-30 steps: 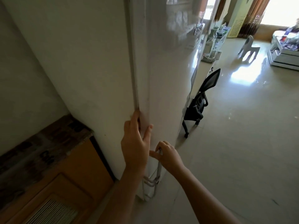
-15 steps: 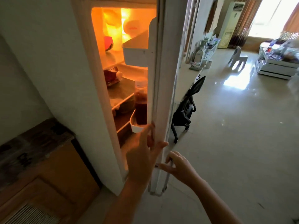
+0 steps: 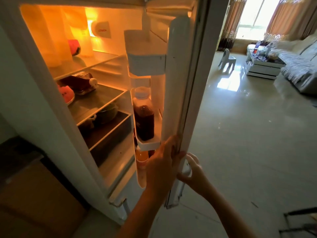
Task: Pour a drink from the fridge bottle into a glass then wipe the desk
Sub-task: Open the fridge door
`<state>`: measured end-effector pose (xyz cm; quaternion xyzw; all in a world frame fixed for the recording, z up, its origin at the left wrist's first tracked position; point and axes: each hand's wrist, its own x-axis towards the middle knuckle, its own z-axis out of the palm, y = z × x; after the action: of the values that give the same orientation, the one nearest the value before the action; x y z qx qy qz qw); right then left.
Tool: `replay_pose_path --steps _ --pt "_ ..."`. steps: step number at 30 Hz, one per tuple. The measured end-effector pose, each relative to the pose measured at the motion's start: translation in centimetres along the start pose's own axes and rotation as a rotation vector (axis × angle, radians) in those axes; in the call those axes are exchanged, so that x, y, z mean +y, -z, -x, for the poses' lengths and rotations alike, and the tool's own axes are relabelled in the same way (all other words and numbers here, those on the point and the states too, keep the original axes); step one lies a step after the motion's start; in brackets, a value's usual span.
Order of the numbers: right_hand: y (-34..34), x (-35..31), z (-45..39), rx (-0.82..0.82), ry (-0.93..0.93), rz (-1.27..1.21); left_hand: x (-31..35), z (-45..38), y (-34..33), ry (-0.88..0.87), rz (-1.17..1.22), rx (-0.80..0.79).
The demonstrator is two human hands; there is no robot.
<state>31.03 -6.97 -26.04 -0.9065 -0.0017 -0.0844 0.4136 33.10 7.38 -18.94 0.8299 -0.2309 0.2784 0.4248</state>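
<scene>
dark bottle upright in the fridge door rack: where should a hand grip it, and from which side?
Grip the dark bottle around its upper body, just below the white cap, which stands clear above the door rack. Come from the open fridge side, since the door panel backs it and the rack hides its base. Lift it upward. Both the left hand and the right hand are on the door edge.

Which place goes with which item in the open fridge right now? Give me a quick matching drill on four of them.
Things:
1. upright dark bottle
2. lying dark bottle
3. orange bottle
4. watermelon slice

Places:
A. lowest door rack, behind the left hand
B. on its side on the middle shelf
C. plate at the left of the middle shelf
D. middle door rack

Pairs: 1-D, 2-B, 3-A, 4-C
</scene>
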Motion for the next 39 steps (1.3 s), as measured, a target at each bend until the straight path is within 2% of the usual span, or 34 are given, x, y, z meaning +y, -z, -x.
replay_pose_path --steps 3,7,10,15,17,20,26,33,39 --pt "1.0 0.9 -0.3 0.086 0.017 -0.006 0.0 -0.5 -0.6 -0.133 -0.005 -0.065" --pt "2.8 2.0 -0.2 0.085 -0.046 -0.014 -0.6 -1.1 -0.9 -0.23 -0.05 -0.211" --pt "4.0 2.7 -0.2 0.087 -0.046 -0.011 -0.7 -1.6 -1.4 -0.176 -0.026 -0.171" --pt "6.0 3.6 0.1 0.154 -0.122 -0.043 -1.2 -4.1 -1.8 0.068 0.086 0.095" --pt "6.4 4.5 0.2 0.205 -0.15 -0.05 -1.7 -5.9 -2.2 0.143 0.099 0.086" --pt "6.8 5.0 0.0 0.257 -0.192 -0.055 -1.7 -8.2 -3.3 0.247 0.161 -0.023" --pt "7.8 5.5 -0.4 0.266 -0.259 -0.05 -1.2 -10.4 -6.4 0.293 0.207 -0.185" --pt "8.1 6.1 -0.7 0.265 -0.303 -0.003 -1.1 -10.6 -7.3 0.344 0.319 -0.11" --pt "7.9 6.0 -0.4 0.314 -0.29 -0.018 1.3 -11.8 -3.9 0.312 0.446 0.013"
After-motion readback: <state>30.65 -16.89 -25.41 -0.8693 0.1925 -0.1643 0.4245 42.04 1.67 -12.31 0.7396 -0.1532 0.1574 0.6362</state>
